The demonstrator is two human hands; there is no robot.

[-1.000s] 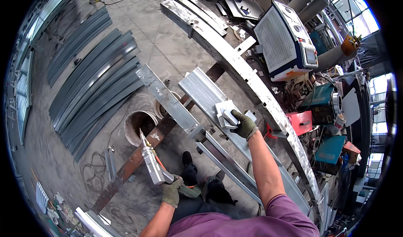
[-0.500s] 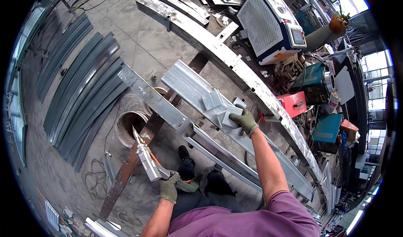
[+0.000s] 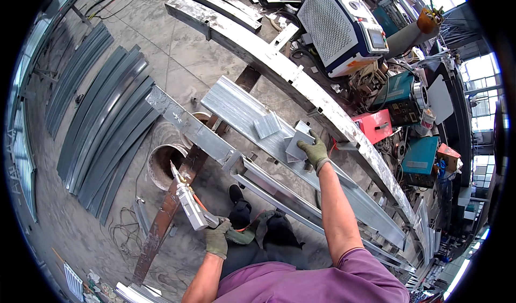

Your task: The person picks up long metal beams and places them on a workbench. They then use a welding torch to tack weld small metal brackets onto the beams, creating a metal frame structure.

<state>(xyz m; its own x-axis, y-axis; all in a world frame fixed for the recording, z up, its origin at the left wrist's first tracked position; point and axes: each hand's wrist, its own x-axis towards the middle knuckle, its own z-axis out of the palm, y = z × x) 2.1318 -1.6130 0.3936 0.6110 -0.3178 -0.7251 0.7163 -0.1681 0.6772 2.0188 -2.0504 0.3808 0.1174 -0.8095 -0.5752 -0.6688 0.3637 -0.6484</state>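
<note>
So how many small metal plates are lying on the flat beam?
3 that I can make out: one loose plate up the beam, one under the gloved right hand, one just behind it. More may be hidden underneath.

We cannot see our right hand's (image 3: 314, 152) palm, pressed over a small steel plate (image 3: 297, 144), part of which it covers. Our left hand (image 3: 217, 237) hides the welding torch's (image 3: 189, 203) grip. Our own legs mask the orange hose (image 3: 252, 222) beyond them.

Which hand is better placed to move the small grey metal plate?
The right hand: its gloved fingers already rest on the small grey metal plate. The left hand is lower, holding the silver welding torch.
</note>
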